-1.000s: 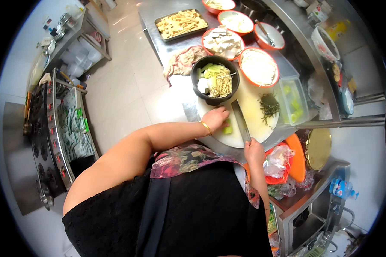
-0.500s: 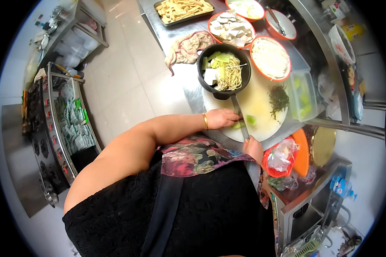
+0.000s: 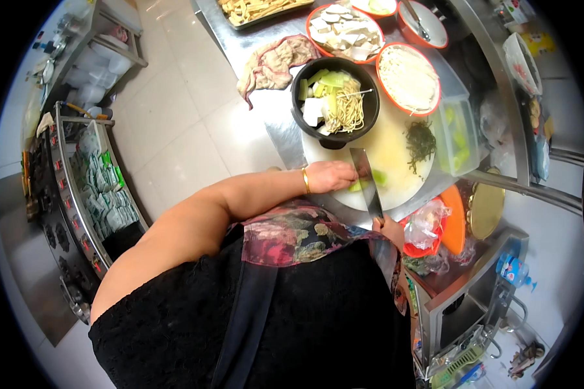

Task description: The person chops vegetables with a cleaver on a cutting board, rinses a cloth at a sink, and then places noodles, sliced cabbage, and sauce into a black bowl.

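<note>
My right hand (image 3: 388, 229) grips the handle of a cleaver (image 3: 368, 185), whose broad blade points away from me over a round white cutting board (image 3: 401, 196). My left hand (image 3: 331, 177) has its fingers curled down on a light green vegetable piece (image 3: 356, 186) at the blade's left side. Another green vegetable piece (image 3: 379, 177) lies just right of the blade. Beyond the blade tip stands a black pot (image 3: 334, 143) holding green slices, white chunks and thin pale strips. Dark green shreds (image 3: 420, 140) lie at the board's right.
Orange-rimmed bowls hold white slices (image 3: 344, 32) and pale shreds (image 3: 407, 78); another bowl (image 3: 428, 29) has a utensil in it. A crumpled cloth (image 3: 278, 63) lies left of the pot. A clear plastic tub (image 3: 459, 139) with green pieces and a red basket (image 3: 425, 227) are at right.
The cleaver's blade has turned, showing more of its flat face. My left hand stays beside it on the vegetable. The whole view has shifted slightly, moving the far bowls toward the upper edge.
</note>
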